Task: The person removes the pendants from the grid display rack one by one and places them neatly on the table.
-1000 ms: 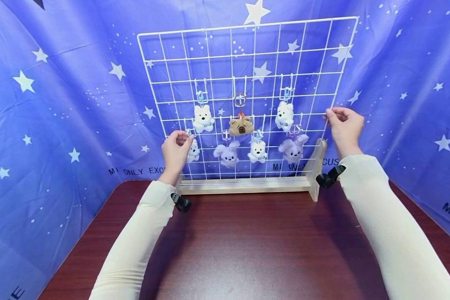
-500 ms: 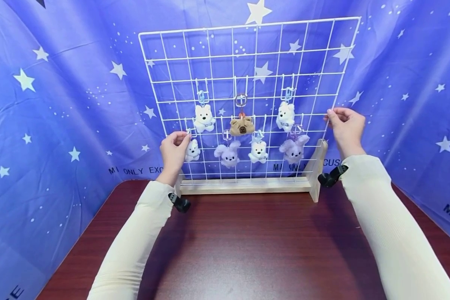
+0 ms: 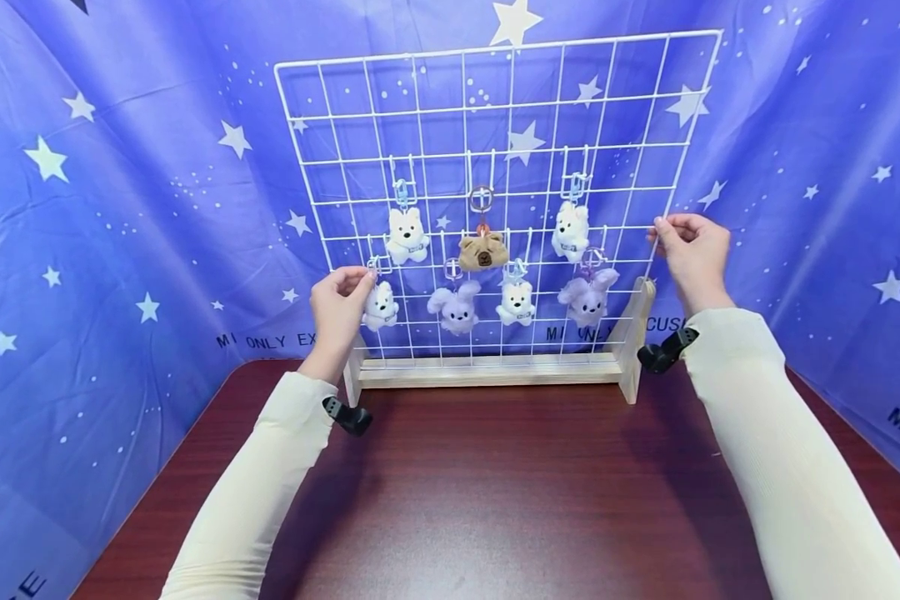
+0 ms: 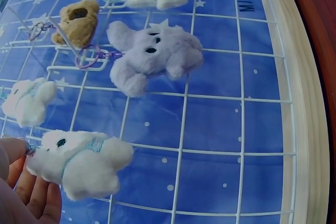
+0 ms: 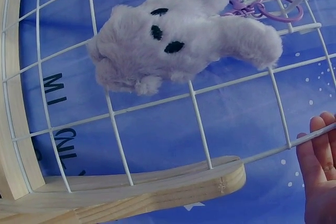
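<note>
My left hand (image 3: 336, 307) is at the left end of the lower row, thumb and fingers pinching the clasp above a white plush keychain (image 4: 86, 163). This dog-like plush hangs from a hook on a white wire grid panel (image 3: 495, 104). In the left wrist view the thumb tip meets the blue clasp, with the other fingers behind the plush. My right hand (image 3: 693, 257) grips the panel's right edge wire, thumb in front and fingers behind. Nearest to it hangs a lilac plush keychain (image 5: 157, 45) with long ears and a purple ring.
A brown plush keychain (image 3: 483, 252) hangs mid-panel between white ones. Another lilac plush keychain (image 3: 456, 308) is in the lower row. A wooden stand (image 3: 487, 372) holds the panel upright on the dark red table (image 3: 495, 492). A blue star-print curtain (image 3: 142, 208) surrounds it.
My left hand has shifted left and slightly down, and the white plush keychain beside it has moved slightly left, showing more of itself. The right hand stays on the panel edge.
</note>
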Tool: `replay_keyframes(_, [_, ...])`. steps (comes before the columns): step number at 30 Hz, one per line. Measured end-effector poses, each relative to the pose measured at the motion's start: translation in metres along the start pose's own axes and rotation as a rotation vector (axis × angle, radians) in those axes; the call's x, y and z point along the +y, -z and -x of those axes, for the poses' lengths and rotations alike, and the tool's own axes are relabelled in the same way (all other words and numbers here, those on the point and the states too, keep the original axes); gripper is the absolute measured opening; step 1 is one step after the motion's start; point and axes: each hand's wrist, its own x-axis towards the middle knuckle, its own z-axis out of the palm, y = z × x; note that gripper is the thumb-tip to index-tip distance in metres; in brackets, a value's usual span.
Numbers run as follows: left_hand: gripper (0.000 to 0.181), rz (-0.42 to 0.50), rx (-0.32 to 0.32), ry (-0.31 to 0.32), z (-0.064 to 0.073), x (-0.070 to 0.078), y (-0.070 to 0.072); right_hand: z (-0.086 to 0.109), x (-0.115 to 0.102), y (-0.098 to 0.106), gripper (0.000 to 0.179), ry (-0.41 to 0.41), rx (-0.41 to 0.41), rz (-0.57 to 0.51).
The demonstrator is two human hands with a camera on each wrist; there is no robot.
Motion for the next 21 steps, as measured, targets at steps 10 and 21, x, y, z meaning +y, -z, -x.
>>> replay_keyframes(10, [0.021, 0.076, -0.022, -0.003, 0.008, 0.010, 0.005, 0.000, -0.001, 0.002, 0.021, 0.001, -0.024, 0.033])
replay_keyframes(21, [0.022, 0.168, -0.102, 0.028, 0.029, 0.020, 0.000, -0.001, -0.001, 0.002, 0.019, -0.012, -0.053, 0.066])
